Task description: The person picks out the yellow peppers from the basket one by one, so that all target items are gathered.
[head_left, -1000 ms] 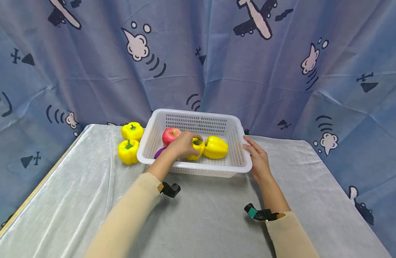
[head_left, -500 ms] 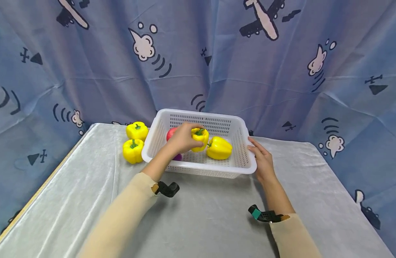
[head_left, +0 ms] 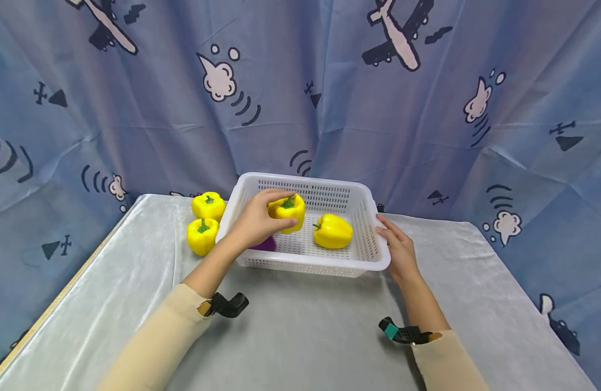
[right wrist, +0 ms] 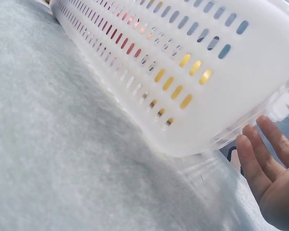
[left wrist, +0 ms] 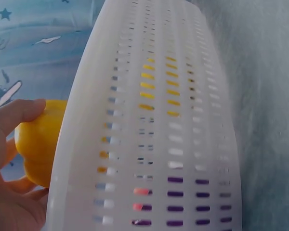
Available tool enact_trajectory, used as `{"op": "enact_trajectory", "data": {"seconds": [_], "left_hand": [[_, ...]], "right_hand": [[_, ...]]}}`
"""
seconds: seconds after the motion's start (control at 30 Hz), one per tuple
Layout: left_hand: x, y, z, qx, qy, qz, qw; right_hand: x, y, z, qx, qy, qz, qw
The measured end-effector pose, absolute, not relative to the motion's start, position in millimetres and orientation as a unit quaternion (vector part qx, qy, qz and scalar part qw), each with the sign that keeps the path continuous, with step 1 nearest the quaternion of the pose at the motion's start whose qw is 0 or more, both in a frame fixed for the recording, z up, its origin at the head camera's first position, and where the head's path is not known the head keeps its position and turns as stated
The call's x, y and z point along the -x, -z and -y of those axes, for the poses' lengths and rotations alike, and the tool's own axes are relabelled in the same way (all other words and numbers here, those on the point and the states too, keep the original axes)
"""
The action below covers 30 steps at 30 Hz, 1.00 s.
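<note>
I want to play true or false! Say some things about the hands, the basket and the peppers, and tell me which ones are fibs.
1. The left hand holds a yellow pepper. True.
2. The basket is blue. False: it is white.
3. Outside the basket are a near pepper and a far pepper. True.
4. The right hand is holding a pepper. False: its fingers touch the basket's right end.
5. Something purple shows in the basket. True.

The head view looks down toward twelve o'clock; close wrist views, from seven and five o'clock, share the white rectangular perforated plastic basket [head_left: 300,260].
</note>
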<state>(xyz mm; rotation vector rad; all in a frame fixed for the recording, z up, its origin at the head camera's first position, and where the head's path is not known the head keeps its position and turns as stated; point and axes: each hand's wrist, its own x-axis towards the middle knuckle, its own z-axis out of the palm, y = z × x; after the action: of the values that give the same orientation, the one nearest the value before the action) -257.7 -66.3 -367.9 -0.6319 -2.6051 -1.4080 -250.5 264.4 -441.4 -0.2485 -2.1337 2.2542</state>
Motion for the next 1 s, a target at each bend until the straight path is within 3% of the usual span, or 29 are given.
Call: {"op": "enact_trajectory", "data": {"seconds": [0.27,0.7,1.0], "left_hand": [[254,367,87,0.175,0.467,0.859,0.115],[252,368,132,0.133,0.509,0.843,0.110],[255,359,156,0.114,0.471,0.861,0.154]], "right_hand": [[251,444,-265,0.074,-0.720,0.689,0.022],[247,449,-264,0.080,-0.723,0.685,0.026],[251,447,-266,0.066,-0.718,0.693,0.026]]}}
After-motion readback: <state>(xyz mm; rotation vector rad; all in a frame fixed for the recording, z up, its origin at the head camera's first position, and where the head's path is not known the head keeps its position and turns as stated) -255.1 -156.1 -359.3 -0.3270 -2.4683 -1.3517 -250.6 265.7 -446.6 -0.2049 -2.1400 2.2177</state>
